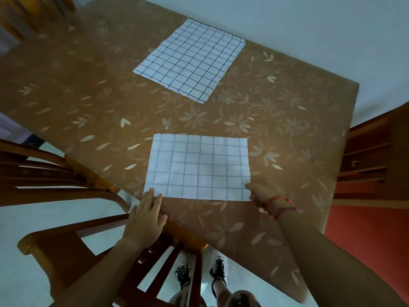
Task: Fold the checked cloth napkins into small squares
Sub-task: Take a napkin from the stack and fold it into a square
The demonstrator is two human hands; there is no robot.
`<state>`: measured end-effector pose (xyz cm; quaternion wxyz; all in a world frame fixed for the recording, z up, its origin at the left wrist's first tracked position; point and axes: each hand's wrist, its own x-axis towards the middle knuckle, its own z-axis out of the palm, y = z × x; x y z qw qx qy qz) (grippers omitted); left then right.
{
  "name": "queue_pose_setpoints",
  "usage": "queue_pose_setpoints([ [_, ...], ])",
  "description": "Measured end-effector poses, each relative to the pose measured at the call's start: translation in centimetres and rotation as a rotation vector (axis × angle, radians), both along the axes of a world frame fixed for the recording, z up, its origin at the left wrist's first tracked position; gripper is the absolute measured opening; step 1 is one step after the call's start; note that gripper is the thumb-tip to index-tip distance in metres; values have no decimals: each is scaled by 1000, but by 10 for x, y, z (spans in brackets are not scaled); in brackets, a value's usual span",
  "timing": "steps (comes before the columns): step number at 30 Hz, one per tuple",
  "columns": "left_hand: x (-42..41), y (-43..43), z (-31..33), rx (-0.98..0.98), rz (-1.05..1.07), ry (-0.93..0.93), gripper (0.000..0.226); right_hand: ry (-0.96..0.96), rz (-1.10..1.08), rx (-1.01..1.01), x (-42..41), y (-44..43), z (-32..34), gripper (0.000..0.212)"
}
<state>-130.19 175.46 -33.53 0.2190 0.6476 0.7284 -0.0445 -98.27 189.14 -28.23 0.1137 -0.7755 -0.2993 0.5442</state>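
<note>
Pressing left hand (147, 214): fingers straight, tips flat on the left front corner of the near napkin (199, 167).
Pinching right hand (262, 193): thumb and curled fingers grip its right front corner.
Near napkin: a rectangle lying flat by the front edge of the table (276, 120).
Far napkin (190, 60): spread flat towards the back edge, well apart.

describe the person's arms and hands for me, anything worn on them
No sleeves or gloves show: the left forearm and right forearm are bare. The right hand has thin red-orange thread bands tied round its wrist, with loose ends sticking out. The left hand wears nothing visible, no ring or watch.
</note>
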Motion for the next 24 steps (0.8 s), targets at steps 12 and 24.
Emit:
queue_pose_setpoints([
  [12,0,0,4,-12,6,-10,67,11,80,8,2,4,-14,17],
  [24,81,27,26,94,12,-120,70,211,-1,95,-13,-11,0,22],
])
